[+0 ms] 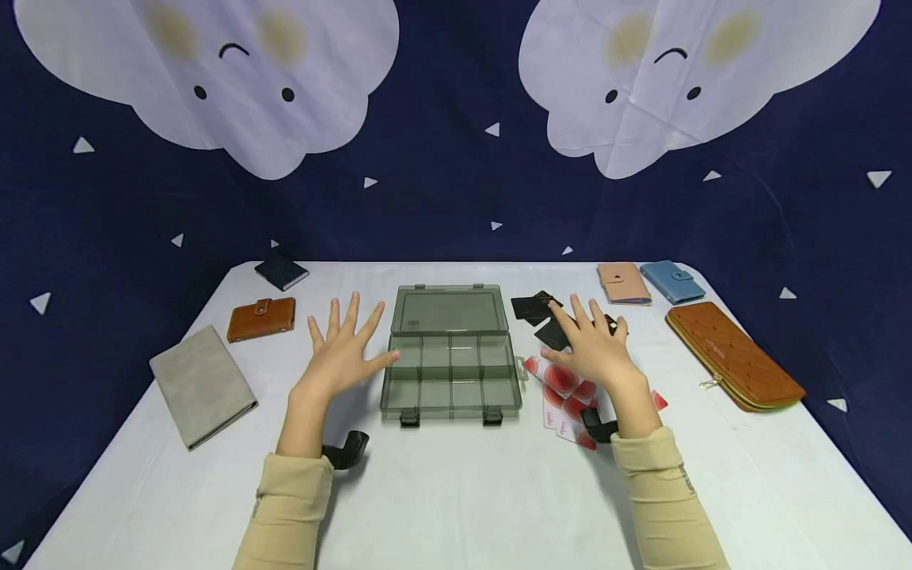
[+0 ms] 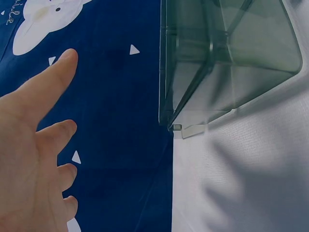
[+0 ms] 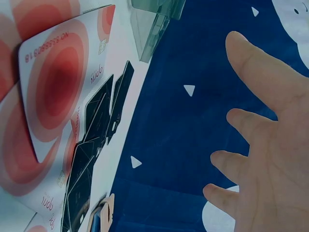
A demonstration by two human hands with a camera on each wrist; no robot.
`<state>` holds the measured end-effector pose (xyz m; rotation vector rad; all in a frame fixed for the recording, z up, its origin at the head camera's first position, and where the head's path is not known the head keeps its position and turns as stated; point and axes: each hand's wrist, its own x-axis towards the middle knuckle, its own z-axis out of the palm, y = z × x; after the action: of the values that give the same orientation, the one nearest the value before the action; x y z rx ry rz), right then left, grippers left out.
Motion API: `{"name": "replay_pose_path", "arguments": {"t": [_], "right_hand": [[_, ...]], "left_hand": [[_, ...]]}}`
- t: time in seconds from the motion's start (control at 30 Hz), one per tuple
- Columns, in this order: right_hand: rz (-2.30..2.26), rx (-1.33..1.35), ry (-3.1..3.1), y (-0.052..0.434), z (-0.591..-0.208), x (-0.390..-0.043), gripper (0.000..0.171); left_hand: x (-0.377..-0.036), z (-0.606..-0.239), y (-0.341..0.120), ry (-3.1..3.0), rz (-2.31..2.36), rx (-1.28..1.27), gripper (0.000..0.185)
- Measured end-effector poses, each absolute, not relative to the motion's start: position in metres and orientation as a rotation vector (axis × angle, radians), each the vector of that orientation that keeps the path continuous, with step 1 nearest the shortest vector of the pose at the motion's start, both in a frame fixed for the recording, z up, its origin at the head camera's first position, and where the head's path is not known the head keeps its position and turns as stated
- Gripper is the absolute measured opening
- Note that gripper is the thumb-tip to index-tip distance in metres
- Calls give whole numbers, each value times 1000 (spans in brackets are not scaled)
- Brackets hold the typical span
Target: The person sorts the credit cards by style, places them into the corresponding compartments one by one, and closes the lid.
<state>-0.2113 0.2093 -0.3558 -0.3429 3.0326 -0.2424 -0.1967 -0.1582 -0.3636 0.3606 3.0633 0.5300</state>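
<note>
My left hand [image 1: 339, 362] is held with fingers spread to the left of a see-through green compartment box [image 1: 450, 372], holding nothing. The box lies with its lid [image 1: 447, 310] folded back, and its compartments look bare. Over the cards on the right, my right hand [image 1: 595, 353] also has its fingers spread and grips nothing. Below it lie red-and-white cards [image 1: 561, 380] in an overlapping pile, partly hidden by the hand and wrist. Several black cards [image 1: 530, 307] lie just beyond them. In the right wrist view the red-and-white cards [image 3: 58, 82] sit clear of the fingers.
On the left are a grey notebook [image 1: 203, 386], a brown snap wallet [image 1: 261, 318] and a dark blue card holder [image 1: 281, 272]. Toward the right edge lie a pink wallet [image 1: 624, 283], a blue wallet [image 1: 672, 281] and a long brown zip wallet [image 1: 734, 354]. A dark cloud-print curtain [image 1: 456, 198] hangs behind the table.
</note>
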Motion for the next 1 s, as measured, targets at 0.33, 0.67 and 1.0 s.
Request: {"name": "replay_pose_path", "arguments": {"t": [0.33, 0.67, 1.0], "right_hand": [[-238, -352, 3011, 209, -359, -210, 82], [-252, -349, 3008, 210, -363, -210, 81], [-271, -444, 2994, 214, -364, -253, 73]], "left_hand": [[-195, -366, -159, 3057, 550, 362, 84], [-195, -366, -159, 3045, 602, 375, 84], [-206, -376, -165, 2745, 1095, 363, 81]]}}
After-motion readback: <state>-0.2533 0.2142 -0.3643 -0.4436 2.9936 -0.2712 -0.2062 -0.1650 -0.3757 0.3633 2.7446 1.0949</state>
